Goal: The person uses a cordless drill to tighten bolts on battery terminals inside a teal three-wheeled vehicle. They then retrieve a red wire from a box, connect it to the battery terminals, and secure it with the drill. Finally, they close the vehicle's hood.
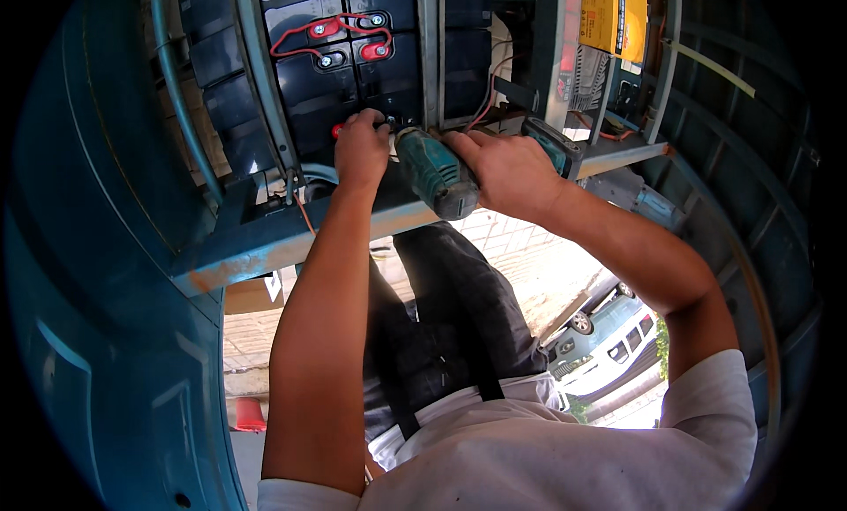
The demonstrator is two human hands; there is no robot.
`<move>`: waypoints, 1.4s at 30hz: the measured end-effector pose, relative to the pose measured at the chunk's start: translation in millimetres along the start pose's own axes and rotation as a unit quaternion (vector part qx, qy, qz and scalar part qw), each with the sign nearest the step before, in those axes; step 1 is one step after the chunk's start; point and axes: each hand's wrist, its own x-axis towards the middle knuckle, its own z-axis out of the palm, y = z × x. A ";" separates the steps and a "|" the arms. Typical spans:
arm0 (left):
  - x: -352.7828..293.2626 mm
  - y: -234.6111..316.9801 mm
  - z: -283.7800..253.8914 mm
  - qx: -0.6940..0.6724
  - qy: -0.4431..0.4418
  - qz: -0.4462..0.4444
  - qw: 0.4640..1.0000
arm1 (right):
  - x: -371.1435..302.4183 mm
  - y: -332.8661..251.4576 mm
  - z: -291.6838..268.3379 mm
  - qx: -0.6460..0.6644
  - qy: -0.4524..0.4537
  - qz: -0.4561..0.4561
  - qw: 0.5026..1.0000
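My right hand (pixel 512 169) is wrapped round the handle of a teal and black cordless impact driver (pixel 432 171). The driver lies on its side with its nose pointing away from me and to the left, toward a large black battery (pixel 313 105). Close to that nose, my left hand (pixel 362 149) has its fingers drawn together at the battery's near edge; what they hold is hidden. A bit of red shows just left of those fingertips. Farther back, red cables (pixel 296 34) join bolted terminals with red covers (pixel 375 50) on the black batteries.
Metal uprights (pixel 430 52) stand over the batteries, and a rusty blue beam (pixel 265 246) crosses before me. A blue panel (pixel 79 273) rises at left. A yellow box (pixel 613 17) stands at the far right. Outside, a parked vehicle (pixel 609 343) shows.
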 end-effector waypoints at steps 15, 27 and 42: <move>-2.2 -23.1 41.7 -0.197 -0.040 -0.208 0.957 | 7.9 -0.1 -2.3 0.078 -0.046 0.030 0.995; -0.7 -51.0 70.0 -0.357 -0.016 -0.241 0.903 | 9.3 -7.2 -3.1 0.136 -0.056 0.081 0.986; 0.6 -42.8 62.6 -0.389 -0.022 -0.286 0.876 | 13.5 -6.3 0.4 0.144 -0.037 0.071 0.986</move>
